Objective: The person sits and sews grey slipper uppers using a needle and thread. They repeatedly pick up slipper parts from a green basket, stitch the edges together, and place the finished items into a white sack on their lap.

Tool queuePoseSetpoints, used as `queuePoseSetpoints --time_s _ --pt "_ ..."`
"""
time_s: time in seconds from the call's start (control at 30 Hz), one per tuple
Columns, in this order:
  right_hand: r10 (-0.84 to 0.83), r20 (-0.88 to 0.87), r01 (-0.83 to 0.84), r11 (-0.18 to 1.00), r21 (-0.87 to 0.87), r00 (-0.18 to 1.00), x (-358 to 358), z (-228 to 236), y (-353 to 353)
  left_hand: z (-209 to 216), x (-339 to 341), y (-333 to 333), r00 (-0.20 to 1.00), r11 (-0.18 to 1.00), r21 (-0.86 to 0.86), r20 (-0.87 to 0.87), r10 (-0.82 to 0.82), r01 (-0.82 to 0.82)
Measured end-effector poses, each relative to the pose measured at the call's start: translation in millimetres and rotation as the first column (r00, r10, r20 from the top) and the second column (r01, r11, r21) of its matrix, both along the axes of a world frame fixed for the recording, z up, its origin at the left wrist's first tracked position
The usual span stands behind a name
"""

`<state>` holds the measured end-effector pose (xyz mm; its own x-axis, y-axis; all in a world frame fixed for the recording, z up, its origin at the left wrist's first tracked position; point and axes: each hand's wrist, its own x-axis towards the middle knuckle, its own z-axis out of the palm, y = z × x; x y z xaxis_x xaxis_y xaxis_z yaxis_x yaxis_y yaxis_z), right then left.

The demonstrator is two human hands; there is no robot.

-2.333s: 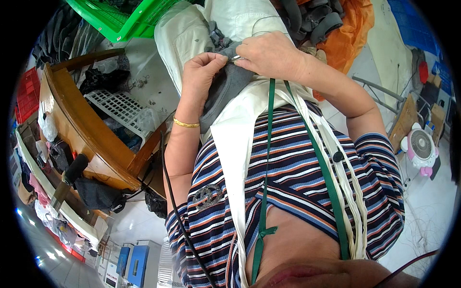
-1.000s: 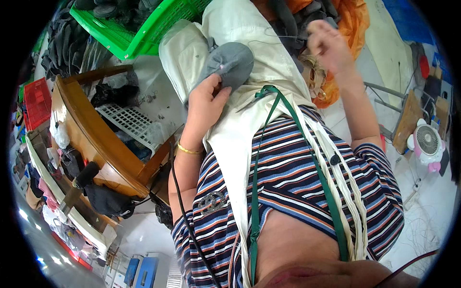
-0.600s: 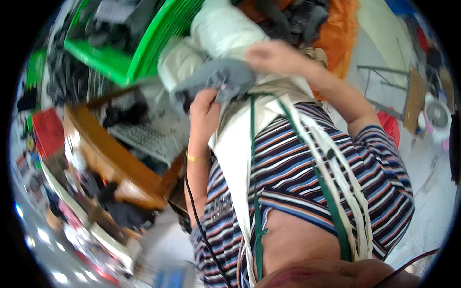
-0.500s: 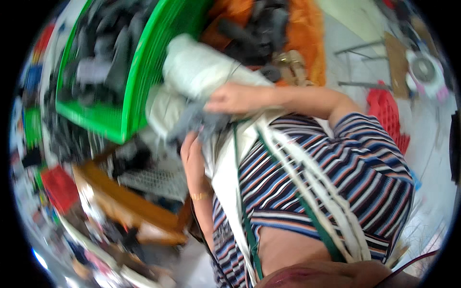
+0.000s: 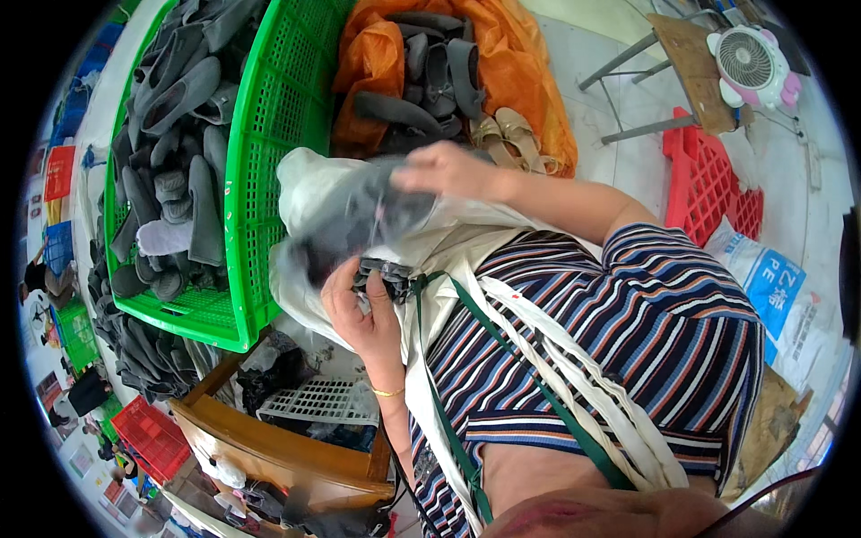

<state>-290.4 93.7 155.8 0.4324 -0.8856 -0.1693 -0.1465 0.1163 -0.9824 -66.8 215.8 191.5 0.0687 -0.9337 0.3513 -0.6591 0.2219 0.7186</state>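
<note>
A grey cloth shoe, smeared by motion, lies across my lap. My right hand is closed on its far edge, fingers curled. My left hand, with a thin gold bracelet at the wrist, is at the shoe's near end. Its thumb and fingers pinch a small dark grey bundle whose kind I cannot make out. Beneath the shoe is white cloth over my legs, below a white apron with green straps.
A green crate full of grey shoes stands at the left. Beyond my lap an orange sack holds more grey shoes and beige sandals. A red plastic basket, a stool with a fan, and a wooden bench stand around.
My right hand has moved slightly up and right with the grey shoe, which is now more spread out. My left hand has opened from the shoe's edge onto the small bundle. The view has shifted.
</note>
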Motion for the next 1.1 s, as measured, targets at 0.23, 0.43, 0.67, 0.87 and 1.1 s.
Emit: queuePoseSetpoints --time_s 0.23,0.43,0.67,0.87,1.1 --pt "-0.514 0.255 0.513 0.855 0.077 0.819 -100 -11 -76 -41 23 8 0.988 0.985 0.108 0.092 0.123 -0.133" --pt "-0.729 0.397 0.643 0.682 0.348 0.558 -145 -25 -144 -79 79 6 0.898 0.979 0.028 0.403 0.175 -0.204" --pt "-0.456 -0.089 0.464 0.875 0.136 0.886 -185 -67 -158 -55 49 -3 0.847 0.965 0.040 0.490 0.206 -0.258" --pt "-0.318 -0.632 0.344 0.935 -0.086 0.707 -129 -70 -218 -28 27 -9 0.800 0.954 0.034 0.555 0.229 -0.297" --pt "-0.321 -0.550 0.547 0.776 0.313 0.771 -94 -158 -332 -11 7 -29 0.807 0.952 0.060 0.547 0.221 -0.301"
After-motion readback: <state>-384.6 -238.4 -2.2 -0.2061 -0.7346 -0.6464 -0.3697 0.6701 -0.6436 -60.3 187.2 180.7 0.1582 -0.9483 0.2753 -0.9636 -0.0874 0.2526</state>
